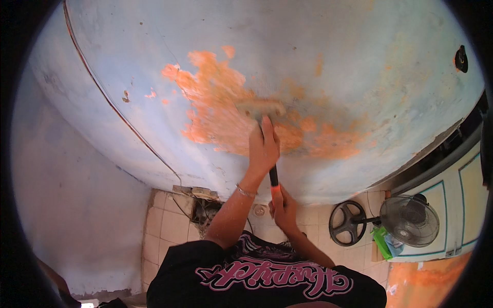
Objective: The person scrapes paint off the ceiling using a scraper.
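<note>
My left hand (264,146), with a bracelet at its wrist, grips the upper part of a long-handled tool just below its wide head (260,108). The head is blurred and lies against the pale blue painted wall (308,34); its exact kind cannot be told. Lower down, my right hand (283,208) is closed around the black and orange handle (274,178). Around the head, an irregular orange patch (215,100) shows where the blue surface is broken. A thin crack runs through the patch's left part.
A cable (115,111) runs down the wall at left to a power strip (204,192) near a broken opening in the tiles. At right stand a pedestal fan (409,221), a green package (381,242) and a pale door (427,219). Floor tiles (175,221) lie below.
</note>
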Available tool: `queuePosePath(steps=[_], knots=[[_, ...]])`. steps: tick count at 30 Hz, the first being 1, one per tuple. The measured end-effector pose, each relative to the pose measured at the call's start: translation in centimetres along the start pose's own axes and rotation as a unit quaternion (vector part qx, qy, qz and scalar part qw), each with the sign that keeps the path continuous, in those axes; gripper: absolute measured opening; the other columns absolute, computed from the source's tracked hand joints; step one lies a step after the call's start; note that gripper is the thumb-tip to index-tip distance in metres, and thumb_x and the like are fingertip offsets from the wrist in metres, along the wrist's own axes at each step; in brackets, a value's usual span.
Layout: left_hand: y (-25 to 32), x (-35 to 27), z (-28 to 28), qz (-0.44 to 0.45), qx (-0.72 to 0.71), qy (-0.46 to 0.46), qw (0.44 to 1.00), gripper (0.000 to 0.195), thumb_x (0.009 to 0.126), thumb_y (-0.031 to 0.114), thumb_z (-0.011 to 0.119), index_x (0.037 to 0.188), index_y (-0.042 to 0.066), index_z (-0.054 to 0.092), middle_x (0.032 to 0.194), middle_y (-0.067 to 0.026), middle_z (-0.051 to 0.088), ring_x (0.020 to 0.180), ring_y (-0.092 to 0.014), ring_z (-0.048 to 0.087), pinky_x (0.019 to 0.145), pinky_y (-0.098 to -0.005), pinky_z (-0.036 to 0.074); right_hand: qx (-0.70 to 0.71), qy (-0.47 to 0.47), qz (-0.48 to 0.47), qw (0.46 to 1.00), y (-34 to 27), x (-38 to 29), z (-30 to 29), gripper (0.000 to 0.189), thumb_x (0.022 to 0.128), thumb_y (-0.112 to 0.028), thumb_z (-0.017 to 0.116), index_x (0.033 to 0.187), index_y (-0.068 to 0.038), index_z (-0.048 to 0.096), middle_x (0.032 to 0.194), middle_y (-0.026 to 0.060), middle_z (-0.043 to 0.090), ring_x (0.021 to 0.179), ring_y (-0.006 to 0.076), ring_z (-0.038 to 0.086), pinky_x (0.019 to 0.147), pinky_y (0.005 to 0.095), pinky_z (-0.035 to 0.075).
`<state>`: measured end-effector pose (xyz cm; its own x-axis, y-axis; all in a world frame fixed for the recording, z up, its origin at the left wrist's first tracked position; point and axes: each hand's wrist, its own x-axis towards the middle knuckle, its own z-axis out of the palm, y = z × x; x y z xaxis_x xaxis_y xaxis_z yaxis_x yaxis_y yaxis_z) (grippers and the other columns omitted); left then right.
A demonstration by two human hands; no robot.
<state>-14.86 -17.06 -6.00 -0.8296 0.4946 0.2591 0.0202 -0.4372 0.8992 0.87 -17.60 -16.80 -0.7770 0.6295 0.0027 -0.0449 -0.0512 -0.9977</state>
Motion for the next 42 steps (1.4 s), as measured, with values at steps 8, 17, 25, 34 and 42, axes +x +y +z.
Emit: queuePosePath(steps=[8,17,25,34,42], knots=[[-0.3,-0.1,-0.2,0.023,0.070,0.007,0.997,0.045,0.100,0.045,0.038,0.072,0.010,0.036,0.049,0.0036,0.034,0.035,-0.005,0.033,0.032,-0.0225,0.025,0.049,-0.002,0.026,0.998,0.9,-0.9,1.1,0.049,0.099,-0.036,0.044,0.133,-0.001,0.046,0.060,-0.0028,0.046,0.048,0.0040,0.041,0.043,0.0205,0.034],[9.3,4.4,3.7,0.086,-0.019,-0.057,0.994,0.046,0.099,0.045,0.036,0.068,0.012,0.037,0.050,0.0035,0.034,0.037,-0.008,0.032,0.036,-0.0247,0.029,0.008,0.011,-0.098,0.995,-7.9,4.5,0.8,0.043,0.099,-0.038,0.043,0.117,0.000,0.056,0.059,-0.0026,0.047,0.046,0.0034,0.041,0.041,0.0198,0.033],[4.2,1.2,0.2,0.039,0.045,0.003,0.998,0.048,0.100,0.043,0.040,0.066,0.008,0.038,0.048,0.0033,0.035,0.037,-0.006,0.036,0.035,-0.0231,0.028,0.046,-0.028,-0.040,0.998,-4.0,1.7,2.5,0.040,0.100,-0.038,0.042,0.107,-0.001,0.056,0.060,-0.0028,0.044,0.049,0.0039,0.040,0.044,0.0207,0.033],[4.4,0.4,-2.6,-0.043,-0.005,-0.049,0.998,0.046,0.100,0.041,0.039,0.070,0.007,0.043,0.052,0.0027,0.038,0.039,-0.005,0.033,0.036,-0.0224,0.027,0.108,-0.100,0.042,0.988,-0.7,0.8,5.0,0.044,0.099,-0.046,0.038,0.081,-0.006,0.046,0.060,-0.0023,0.042,0.049,0.0064,0.040,0.044,0.0230,0.032],[5.8,4.4,-3.1,0.295,0.281,-0.002,0.913,0.032,0.099,0.027,0.043,0.089,-0.003,0.047,0.059,-0.0077,0.043,0.051,-0.019,0.046,0.042,-0.0330,0.032,0.006,-0.060,-0.083,0.995,-0.6,3.6,7.8,0.049,0.100,-0.047,0.033,0.077,-0.006,0.046,0.055,-0.0009,0.043,0.046,0.0073,0.042,0.041,0.0245,0.033]])
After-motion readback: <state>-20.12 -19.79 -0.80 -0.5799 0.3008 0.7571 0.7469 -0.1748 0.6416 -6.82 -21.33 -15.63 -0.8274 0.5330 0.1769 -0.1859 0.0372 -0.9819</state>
